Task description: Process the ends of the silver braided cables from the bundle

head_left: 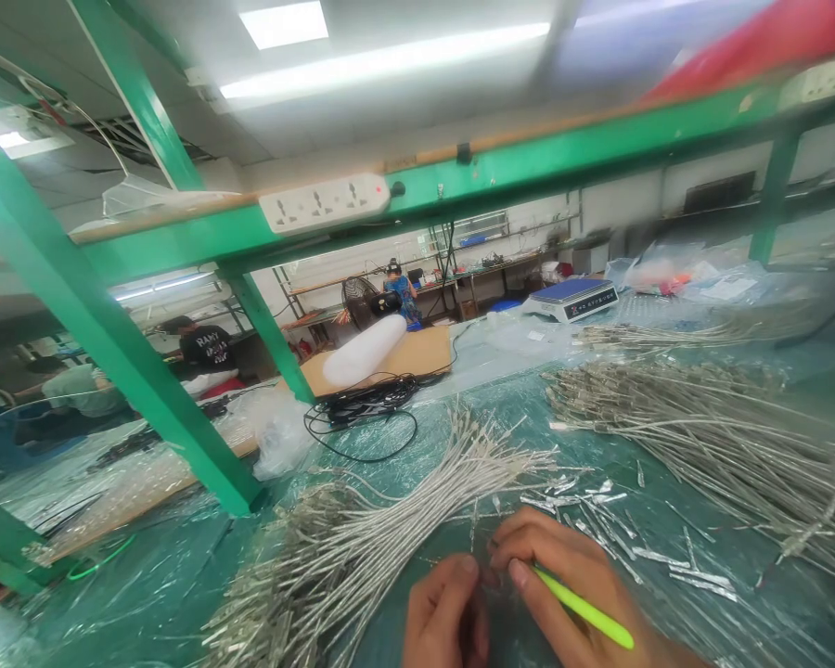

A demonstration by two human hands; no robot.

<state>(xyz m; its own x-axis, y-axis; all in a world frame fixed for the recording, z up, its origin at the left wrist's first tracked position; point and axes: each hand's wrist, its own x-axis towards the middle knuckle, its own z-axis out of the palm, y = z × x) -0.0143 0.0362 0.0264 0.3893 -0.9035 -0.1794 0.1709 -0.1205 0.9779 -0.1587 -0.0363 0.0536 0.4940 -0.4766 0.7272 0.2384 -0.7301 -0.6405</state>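
Over at the right of the frame, past the weighing scale [574, 299], clear plastic bags [727, 278] lie crumpled, a red-orange patch [672, 283] among them; whether it sits inside or on top, I can't tell. Another crumpled clear plastic sheet or bag [282, 431] sits left of centre, against the green post [171, 399], its contents impossible to make out.

Down to the hands, bottom centre! The left hand [449, 608] has its fingers curled in and its thumb against them; whether it pinches anything, I can't tell. Just beside it, the right hand [560, 575] has thumb and fingers drawn together around a neon-yellow stick [588, 608]. That stick slants from between the fingers down toward the lower right, its rounded end clear of the grip.

Just left of the hands lies the bundle of silvery cables [417, 501] on the green surface [160, 580], long axis running from lower left up to the centre, loose ends fanning at the top. On the right, a bigger cable pile [696, 436] slopes down toward the right edge, with shiny silver scraps [700, 580] scattered between it and the right hand.
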